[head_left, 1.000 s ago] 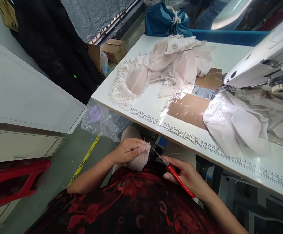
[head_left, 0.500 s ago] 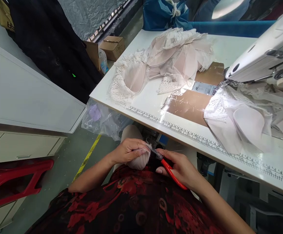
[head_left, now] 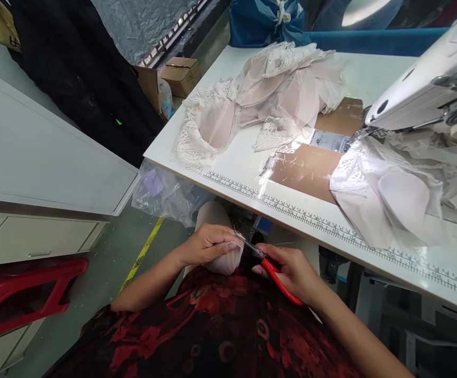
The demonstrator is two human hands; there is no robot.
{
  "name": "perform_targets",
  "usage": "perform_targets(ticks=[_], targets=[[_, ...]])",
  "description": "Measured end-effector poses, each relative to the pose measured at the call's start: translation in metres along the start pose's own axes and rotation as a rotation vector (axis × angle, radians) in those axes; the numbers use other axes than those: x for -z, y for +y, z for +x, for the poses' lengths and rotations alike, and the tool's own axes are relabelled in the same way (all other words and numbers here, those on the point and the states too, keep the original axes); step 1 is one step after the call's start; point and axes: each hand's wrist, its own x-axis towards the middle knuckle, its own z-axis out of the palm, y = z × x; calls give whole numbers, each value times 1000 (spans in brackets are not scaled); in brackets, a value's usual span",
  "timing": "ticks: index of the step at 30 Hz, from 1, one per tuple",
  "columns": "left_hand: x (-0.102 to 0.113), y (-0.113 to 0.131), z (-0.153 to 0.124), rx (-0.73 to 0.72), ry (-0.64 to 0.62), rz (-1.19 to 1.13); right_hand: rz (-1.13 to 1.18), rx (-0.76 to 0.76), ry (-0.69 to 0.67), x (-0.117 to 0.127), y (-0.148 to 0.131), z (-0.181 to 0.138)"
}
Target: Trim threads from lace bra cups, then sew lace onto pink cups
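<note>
Low in front of my lap, my left hand (head_left: 209,244) pinches a small beige fabric piece (head_left: 228,261), perhaps a bra cup, with loose thread at its upper edge. My right hand (head_left: 287,269) is closed around red-handled snips (head_left: 276,278). Their slim metal tip points up and left, meeting or nearly meeting the thread and cloth edge by my left fingertips. Whether the blades are apart is too small to tell. Most of the piece's far side is covered by my left fingers.
A white table (head_left: 228,170) with a printed ruler edge stands ahead. On it lie beige lace bra pieces (head_left: 291,89), more lace pieces (head_left: 394,194) and a sewing machine (head_left: 421,79). A clear plastic bag (head_left: 169,194) hangs below the left corner; a red stool (head_left: 27,294) is at left.
The snips and my right hand have shifted very slightly; the tip stays at the cloth edge. My left hand keeps its pinch. The view has tilted a little.
</note>
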Motion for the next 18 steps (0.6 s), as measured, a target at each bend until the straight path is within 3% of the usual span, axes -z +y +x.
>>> perform_targets(ticks=[5,9,13,15,18], targets=[[-3,1,2,-15,1,-5,51,-33,35,-7,6,-5],[-6,4,7,16,-16,-22,345,-60,33,-17,8,-7],[-11,7,12,52,-70,-60,441,-217,89,-19,22,-4],[-15,8,10,164,-59,-119,317,-234,116,-19,35,-4],[-23,4,1,455,-105,-358,137,-225,112,-19,55,-7]])
